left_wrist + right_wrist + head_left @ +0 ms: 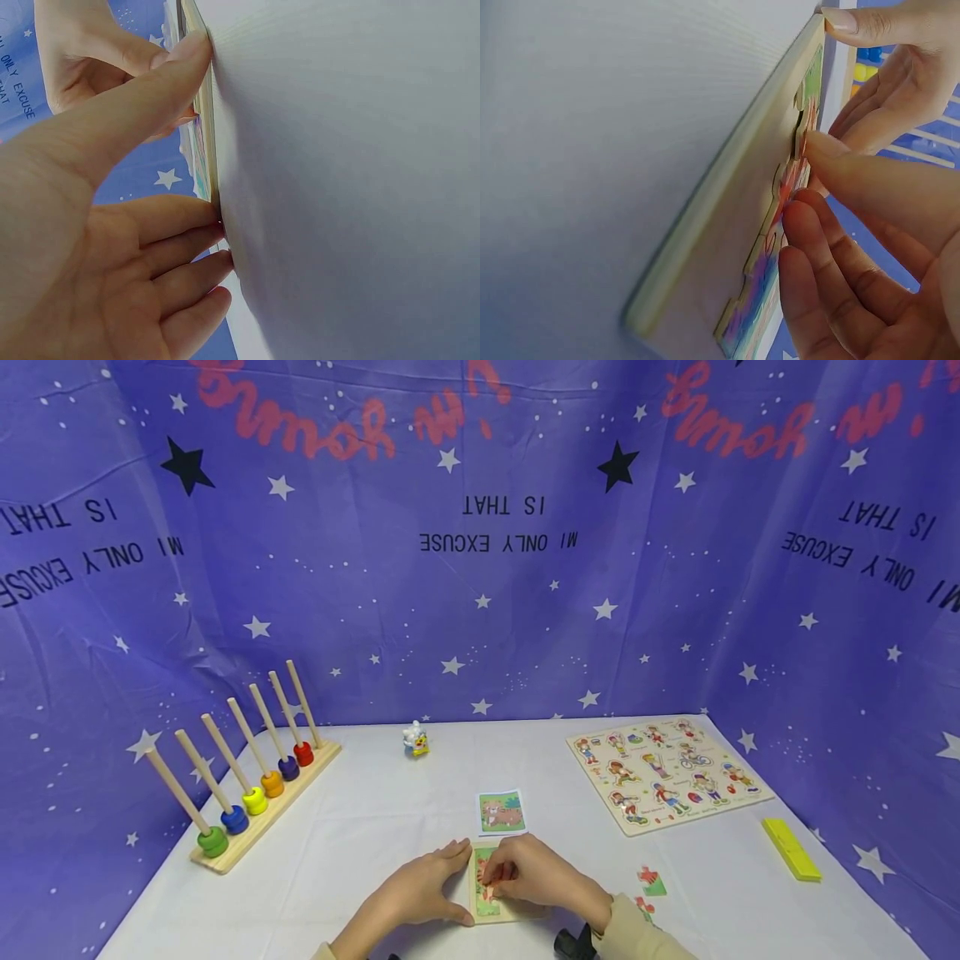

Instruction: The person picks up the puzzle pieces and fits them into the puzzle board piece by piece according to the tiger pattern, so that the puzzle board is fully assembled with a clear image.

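Observation:
A small wooden jigsaw board (517, 910) lies on the table, its left part filled with green and red pieces. My left hand (423, 885) rests along the board's left edge, thumb at the near corner and straight fingers farther up. With thumb and fingertips, my right hand (536, 870) pinches a reddish puzzle piece (787, 182) at the filled part; the fingers partly cover it. Bare wood (705, 247) shows on the rest of the board in the right wrist view. Behind the board lies a card (501, 814) picturing a brown animal.
Loose puzzle pieces (652, 882) lie right of the board, partly near the right sleeve. A peg stand (277, 810) with coloured rings is at the left, a small toy figure (416, 740) at the back. A large picture puzzle (667, 772) and a yellow box (792, 850) stand right.

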Motion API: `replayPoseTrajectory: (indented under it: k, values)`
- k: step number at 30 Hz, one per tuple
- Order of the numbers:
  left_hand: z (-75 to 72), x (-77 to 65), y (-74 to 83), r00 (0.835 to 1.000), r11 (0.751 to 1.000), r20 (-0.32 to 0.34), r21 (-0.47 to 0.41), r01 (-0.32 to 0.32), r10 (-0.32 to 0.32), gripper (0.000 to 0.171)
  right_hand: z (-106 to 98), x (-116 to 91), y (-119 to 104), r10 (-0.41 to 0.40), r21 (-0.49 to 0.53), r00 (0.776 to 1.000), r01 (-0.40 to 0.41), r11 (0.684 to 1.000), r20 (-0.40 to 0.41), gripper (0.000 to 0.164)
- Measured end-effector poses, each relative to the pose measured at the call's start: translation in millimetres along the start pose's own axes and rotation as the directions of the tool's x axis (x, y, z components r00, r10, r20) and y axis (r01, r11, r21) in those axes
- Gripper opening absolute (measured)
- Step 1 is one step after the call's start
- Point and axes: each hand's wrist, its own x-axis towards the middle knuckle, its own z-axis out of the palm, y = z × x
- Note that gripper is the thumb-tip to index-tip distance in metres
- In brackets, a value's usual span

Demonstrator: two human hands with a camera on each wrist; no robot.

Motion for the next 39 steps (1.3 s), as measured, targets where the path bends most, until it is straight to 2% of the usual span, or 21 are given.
replayPoseTrajectory:
  k: [12, 21, 33, 39]
  values:
    - [-3.9, 0.6, 2.6, 1.0, 1.0, 0.011, 0.006, -0.008, 0.008, 0.097, 0, 0, 0, 0.032, 0.05, 0.999, -0.032, 0.998, -0.004, 0.012]
    - [-2.3, 1.2, 0.8, 1.0, 1.0, 0.017, 0.007, 0.012, -0.012, 0.098, 2, 2, -1, 0.039, 0.012, 0.999, -0.039, 0.999, 0.0, 0.012]
    - [-1.2, 1.3, -0.2, 1.0, 1.0, 0.011, 0.012, 0.002, -0.002, 0.097, 0, -2, 1, 0.0, 0.0, 1.0, 0.0, 1.0, 0.022, 0.014]
    - [-1.0, 1.3, -0.7, 1.0, 1.0, 0.008, 0.019, -0.003, 0.003, 0.097, -2, -9, 4, -0.002, 0.044, 1.0, 0.002, 0.999, 0.011, 0.02]
